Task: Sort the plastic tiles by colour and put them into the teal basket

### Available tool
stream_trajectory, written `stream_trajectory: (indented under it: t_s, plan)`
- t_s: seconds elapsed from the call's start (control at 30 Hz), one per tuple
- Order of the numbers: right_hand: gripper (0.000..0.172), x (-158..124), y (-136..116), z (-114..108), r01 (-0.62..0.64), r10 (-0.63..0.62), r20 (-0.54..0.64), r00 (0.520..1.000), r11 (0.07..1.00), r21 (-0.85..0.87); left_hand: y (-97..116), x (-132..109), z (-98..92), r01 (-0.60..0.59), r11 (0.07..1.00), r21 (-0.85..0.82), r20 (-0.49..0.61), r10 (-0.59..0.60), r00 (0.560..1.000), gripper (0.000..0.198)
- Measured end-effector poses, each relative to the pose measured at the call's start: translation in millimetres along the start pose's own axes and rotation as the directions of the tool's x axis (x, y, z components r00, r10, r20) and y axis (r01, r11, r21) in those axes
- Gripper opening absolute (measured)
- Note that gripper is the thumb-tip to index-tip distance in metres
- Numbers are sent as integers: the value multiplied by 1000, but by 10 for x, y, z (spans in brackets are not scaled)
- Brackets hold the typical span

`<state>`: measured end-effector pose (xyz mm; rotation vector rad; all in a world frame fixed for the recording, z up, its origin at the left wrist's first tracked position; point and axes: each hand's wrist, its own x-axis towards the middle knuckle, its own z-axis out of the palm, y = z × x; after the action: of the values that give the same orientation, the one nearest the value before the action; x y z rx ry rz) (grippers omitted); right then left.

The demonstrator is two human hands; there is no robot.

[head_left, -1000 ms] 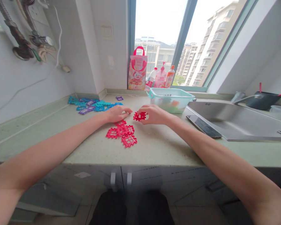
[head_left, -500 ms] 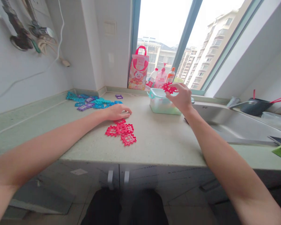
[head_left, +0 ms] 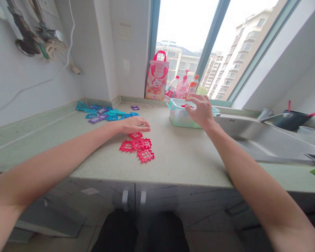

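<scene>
My right hand [head_left: 201, 110] hovers over the translucent green plastic box [head_left: 182, 121], thumb and fingers apart, with nothing between them. Just below the fingertips, a red piece [head_left: 188, 106] shows at the box's opening. My left hand [head_left: 135, 125] rests on the counter with its fingers stretched out, right behind a small pile of red square window-shaped building pieces [head_left: 145, 155]. It partly covers the rearmost red one. Behind that hand lies a heap of blue, teal and purple pieces [head_left: 114, 112]. A single purple piece [head_left: 134, 107] sits apart, nearer the wall.
On the sill stand a pink bag [head_left: 157, 80], a clear bottle [head_left: 171, 87], a pink pump bottle [head_left: 182, 86] and an orange-capped bottle [head_left: 193, 85]. The steel sink [head_left: 252, 140] is at the right, with a dark pot [head_left: 291, 119] behind. The counter's front edge runs before me.
My right hand has let go of the red piece, which has dropped to the box's opening. Its fingers have spread. My left hand stays nearly still; the view has shifted slightly.
</scene>
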<state>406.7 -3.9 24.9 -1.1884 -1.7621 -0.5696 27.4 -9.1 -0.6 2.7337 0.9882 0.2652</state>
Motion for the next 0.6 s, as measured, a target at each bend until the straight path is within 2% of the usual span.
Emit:
stream_trajectory:
  t_s: [0.07, 0.13, 0.17, 0.23, 0.33, 0.47, 0.53, 0.6]
  plan:
    - [25, -3, -263, -43, 109, -112, 17, 994, 988, 109, -17, -34, -115, 91, 996, -12, 56, -90, 994, 61]
    - [27, -47, -604, -98, 230, -264, 95, 960, 935, 270, -49, -82, -255, 191, 982, -16, 116, -188, 975, 61]
    - [27, -89, -786, -123, 265, -337, 163, 927, 898, 352, -65, -110, -323, 229, 973, -14, 155, -224, 962, 61]
    - [28, -202, -1132, -158, 278, -467, 317, 825, 825, 491, -85, -165, -435, 285, 958, -22, 256, -270, 928, 62]
    - [35, -397, -1515, -160, 242, -579, 429, 693, 747, 619, -62, -236, -507, 322, 942, -93, 416, -257, 872, 63]
    - [48, -536, -1687, -108, 173, -648, 537, 541, 710, 683, 3, -257, -449, 305, 936, -172, 487, -189, 853, 64]
    - [44, -523, -1640, -74, 143, -636, 580, 510, 727, 671, 17, -229, -397, 296, 945, -135, 464, -204, 862, 66]
    - [39, -475, -1526, -36, 122, -594, 622, 510, 766, 631, 22, -186, -343, 300, 950, -87, 398, -243, 885, 67]
